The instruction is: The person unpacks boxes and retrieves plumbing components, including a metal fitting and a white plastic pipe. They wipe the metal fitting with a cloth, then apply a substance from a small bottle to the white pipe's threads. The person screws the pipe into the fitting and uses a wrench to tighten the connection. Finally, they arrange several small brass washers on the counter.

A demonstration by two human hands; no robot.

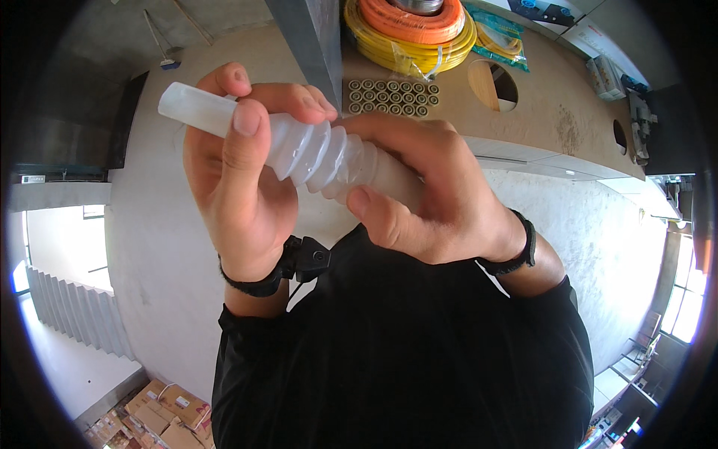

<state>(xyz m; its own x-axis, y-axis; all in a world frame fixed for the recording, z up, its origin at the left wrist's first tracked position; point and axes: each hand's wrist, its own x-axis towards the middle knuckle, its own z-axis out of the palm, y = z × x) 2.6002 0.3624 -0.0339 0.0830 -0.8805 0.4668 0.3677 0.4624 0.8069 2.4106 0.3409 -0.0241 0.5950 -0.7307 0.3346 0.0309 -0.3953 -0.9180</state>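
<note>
Between my hands, raised in front of my chest, is a translucent white corrugated tube [318, 153] with a smooth, narrower end [196, 107] pointing up and left. My left hand [243, 172] pinches that smooth end, the thumb on the near side and the fingers behind and above. My right hand [434, 194] is wrapped round the wider right end, its thumb lying along the underside. The palm and fingers of the right hand hide part of that end. Both wrists wear black bands, and a small black camera [310, 258] sits on the left one.
Beyond my hands stands a brown tabletop [542, 123] with round holes. On it lie coiled yellow hose [366, 49], orange hose [419, 28] and rows of small metal cylinders [389, 97]. A grey metal post [314, 45] rises beside it. Cardboard boxes [168, 408] are stacked at lower left.
</note>
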